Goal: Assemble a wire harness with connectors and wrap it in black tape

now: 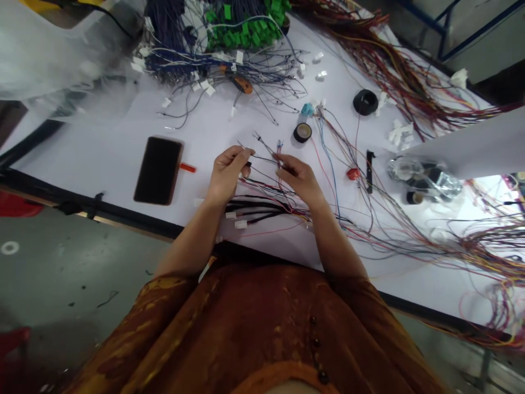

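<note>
Wires (pixel 264 159) are pinched in left hand (pixel 226 169) and right hand (pixel 298 178), probably keeping terminals (pixel 256 135) clear; tape roll (pixel 302 132) sits near, likely for easy reach.

From here I see a grey wire (pixel 266 146), green connectors (pixel 246 34), a turquoise plug (pixel 307 109), black tape (pixel 358 103), a black phone (pixel 158 171), a white table (pixel 110 148) and a rust-brown shirt (pixel 262 323) mottled with yellow.

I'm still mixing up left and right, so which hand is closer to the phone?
Left. The left hand is to the right of the phone, not touching it. The right hand is farther off that same way, past the left hand.
</note>
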Demonstrator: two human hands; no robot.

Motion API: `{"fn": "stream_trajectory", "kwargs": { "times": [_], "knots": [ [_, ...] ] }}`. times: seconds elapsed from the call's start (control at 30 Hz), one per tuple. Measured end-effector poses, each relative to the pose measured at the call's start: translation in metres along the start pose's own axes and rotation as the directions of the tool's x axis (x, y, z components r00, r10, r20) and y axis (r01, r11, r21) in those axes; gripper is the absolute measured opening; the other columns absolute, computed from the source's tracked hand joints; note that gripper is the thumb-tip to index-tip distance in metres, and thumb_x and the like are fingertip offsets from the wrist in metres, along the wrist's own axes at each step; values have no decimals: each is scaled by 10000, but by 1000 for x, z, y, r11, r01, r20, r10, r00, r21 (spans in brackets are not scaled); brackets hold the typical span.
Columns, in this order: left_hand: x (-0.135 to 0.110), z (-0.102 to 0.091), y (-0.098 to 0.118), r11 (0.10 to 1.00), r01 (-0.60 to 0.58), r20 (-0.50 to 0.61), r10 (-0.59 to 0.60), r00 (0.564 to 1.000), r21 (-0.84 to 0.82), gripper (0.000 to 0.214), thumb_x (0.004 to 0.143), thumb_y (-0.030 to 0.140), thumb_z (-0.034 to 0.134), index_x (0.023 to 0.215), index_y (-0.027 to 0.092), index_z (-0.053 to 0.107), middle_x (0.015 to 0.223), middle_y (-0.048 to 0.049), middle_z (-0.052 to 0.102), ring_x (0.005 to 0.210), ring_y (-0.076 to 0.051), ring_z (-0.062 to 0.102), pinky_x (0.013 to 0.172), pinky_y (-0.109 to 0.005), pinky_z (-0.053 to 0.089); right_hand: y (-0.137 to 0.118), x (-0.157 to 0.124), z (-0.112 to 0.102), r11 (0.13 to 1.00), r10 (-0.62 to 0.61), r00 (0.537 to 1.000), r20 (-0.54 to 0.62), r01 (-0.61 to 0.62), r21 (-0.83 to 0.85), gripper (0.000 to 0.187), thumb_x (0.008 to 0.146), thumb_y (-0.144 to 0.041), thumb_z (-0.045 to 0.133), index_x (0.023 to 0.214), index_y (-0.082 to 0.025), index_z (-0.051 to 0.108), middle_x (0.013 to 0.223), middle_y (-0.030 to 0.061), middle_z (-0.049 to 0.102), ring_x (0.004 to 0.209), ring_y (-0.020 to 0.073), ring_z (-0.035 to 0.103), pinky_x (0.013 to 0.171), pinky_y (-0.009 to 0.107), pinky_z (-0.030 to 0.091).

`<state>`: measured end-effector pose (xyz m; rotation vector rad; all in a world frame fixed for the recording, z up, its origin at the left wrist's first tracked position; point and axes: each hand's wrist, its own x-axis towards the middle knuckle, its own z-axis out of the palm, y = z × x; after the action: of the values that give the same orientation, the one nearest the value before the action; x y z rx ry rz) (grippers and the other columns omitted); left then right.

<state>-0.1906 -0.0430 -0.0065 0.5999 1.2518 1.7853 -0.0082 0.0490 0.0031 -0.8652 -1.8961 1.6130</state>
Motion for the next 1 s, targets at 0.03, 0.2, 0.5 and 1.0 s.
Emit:
{"fn": "stream_trajectory", "kwargs": {
  "times": [0.03, 0.2, 0.5, 1.0],
  "knots": [
    [0, 1, 1, 1000, 1, -8, -1, 1000, -6, 261, 846, 379, 784, 720, 177, 676, 483, 63, 458, 421, -50, 463, 455, -169, 395, 3, 2, -5, 994, 49, 998, -28, -45, 100, 356, 850, -349, 696, 1182, -219, 691, 727, -49, 532, 604, 81, 425, 561, 220, 379],
    [2, 2, 6, 997, 4, -91, -12, 996, -80, 279, 894, 281, 735, 665, 177, 613, 545, 52, 508, 405, -39, 443, 430, -166, 391, 17, 3, -37, 865, 341, 907, -249, -198, 462, 187, 893, -382, 630, 872, -199, 596, 573, -111, 277, 463, 51, 296, 449, 177, 311],
    [4, 0, 1, 990, -62, -89, 51, 995, -126, 273, 816, 306, 816, 656, 178, 634, 731, 20, 671, 396, -31, 420, 423, -205, 408, 32, -26, -66, 983, 105, 818, -566, -171, -65, 240, 930, -372, 574, 1109, -214, 552, 840, -1, 573, 783, 136, 590, 720, 295, 545],
    [3, -3, 8, 997, 59, 44, -57, 997, -46, 373, 938, 528, 642, 841, 169, 669, 572, 32, 482, 505, -83, 496, 501, -192, 435, -56, 47, 40, 967, -201, 975, 92, 213, -142, 138, 921, -247, 571, 803, -208, 510, 684, -50, 506, 639, 100, 442, 627, 263, 364]
  ]
}}
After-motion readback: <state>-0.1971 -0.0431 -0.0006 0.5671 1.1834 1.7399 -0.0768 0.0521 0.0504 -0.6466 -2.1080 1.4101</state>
